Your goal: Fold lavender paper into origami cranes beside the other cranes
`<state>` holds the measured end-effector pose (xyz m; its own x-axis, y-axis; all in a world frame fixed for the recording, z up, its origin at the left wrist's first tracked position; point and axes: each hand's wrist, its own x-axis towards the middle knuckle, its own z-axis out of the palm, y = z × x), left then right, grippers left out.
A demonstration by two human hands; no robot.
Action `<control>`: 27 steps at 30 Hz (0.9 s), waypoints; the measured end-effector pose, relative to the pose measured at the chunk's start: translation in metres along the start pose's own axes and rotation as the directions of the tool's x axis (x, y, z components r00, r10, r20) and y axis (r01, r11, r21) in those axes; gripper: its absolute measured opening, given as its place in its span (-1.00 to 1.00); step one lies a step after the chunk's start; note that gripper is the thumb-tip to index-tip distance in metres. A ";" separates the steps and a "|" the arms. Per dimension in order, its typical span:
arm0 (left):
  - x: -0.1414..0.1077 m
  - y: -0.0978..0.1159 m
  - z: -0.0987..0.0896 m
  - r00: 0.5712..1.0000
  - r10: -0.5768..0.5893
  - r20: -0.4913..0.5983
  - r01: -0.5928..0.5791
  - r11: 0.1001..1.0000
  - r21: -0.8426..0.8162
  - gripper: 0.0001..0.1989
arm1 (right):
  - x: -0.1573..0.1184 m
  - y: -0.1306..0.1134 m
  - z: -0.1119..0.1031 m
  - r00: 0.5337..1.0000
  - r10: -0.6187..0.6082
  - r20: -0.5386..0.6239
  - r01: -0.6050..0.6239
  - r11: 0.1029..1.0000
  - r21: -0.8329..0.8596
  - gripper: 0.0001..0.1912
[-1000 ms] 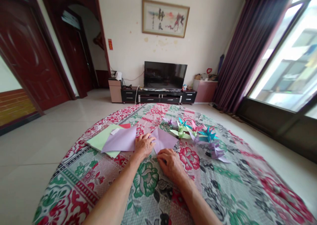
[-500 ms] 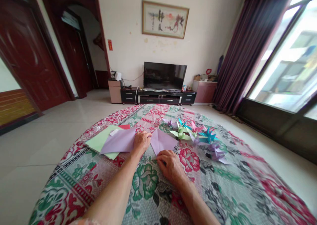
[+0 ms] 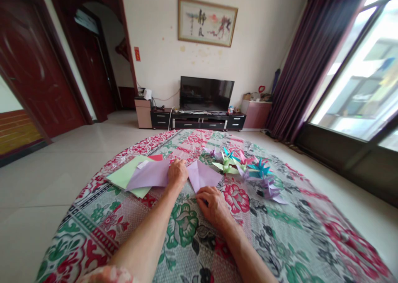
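Observation:
A purple paper sheet (image 3: 148, 176) stretches from my left hand over a stack of light green paper (image 3: 121, 176). My left hand (image 3: 178, 174) is closed, its fingers curled at the right edge of that sheet and close to the far left corner of a second piece. This second piece, a creased purple paper (image 3: 205, 176), lies flat on the patterned tablecloth (image 3: 182, 225). At its near corner my right hand (image 3: 212, 203) is closed, with thumb and forefinger curved together on the paper. The fingertips of both hands are partly hidden.
Several folded paper cranes (image 3: 245, 171) in purple, green, pink and blue sit to the right on the round table. A red sheet (image 3: 156, 157) peeks out behind the green stack. Beyond the table stand a television (image 3: 207, 94) and a low black cabinet (image 3: 186, 123).
My left hand has curled more and shifted slightly away from me at the sheet's edge. My right hand stays at the creased paper's near corner. The view has tilted slightly.

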<state>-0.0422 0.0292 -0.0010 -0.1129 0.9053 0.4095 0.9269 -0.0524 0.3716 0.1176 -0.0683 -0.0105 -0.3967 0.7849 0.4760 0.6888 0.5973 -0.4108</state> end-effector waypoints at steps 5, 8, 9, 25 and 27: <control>-0.019 0.005 -0.012 0.953 0.214 0.217 -0.202 0.977 -0.076 -0.78 | 0.000 0.001 0.001 1.000 -0.005 -0.011 0.005 1.000 0.003 -0.84; -0.025 0.002 -0.014 0.907 0.298 0.297 -0.273 0.954 -0.124 -0.80 | 0.000 0.002 0.002 1.000 -0.011 -0.018 0.012 1.000 0.007 -0.83; -0.026 0.000 -0.015 0.899 0.323 0.297 -0.293 0.946 -0.140 -0.77 | 0.000 0.002 0.002 1.000 -0.015 -0.020 0.015 1.000 0.010 -0.83; -0.030 -0.008 -0.018 0.881 0.365 0.301 -0.302 0.924 -0.235 -0.64 | -0.005 -0.003 -0.006 0.999 -0.050 0.008 0.050 0.998 0.029 -0.69; -0.030 -0.008 -0.017 0.881 0.357 0.309 -0.290 0.926 -0.242 -0.63 | -0.007 -0.002 -0.006 0.999 -0.051 0.000 0.051 0.998 0.036 -0.67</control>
<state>-0.0526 -0.0053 -0.0020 0.3420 0.9096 0.2359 0.8044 -0.4131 0.4270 0.1226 -0.0760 -0.0088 -0.4313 0.7534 0.4964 0.6453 0.6421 -0.4139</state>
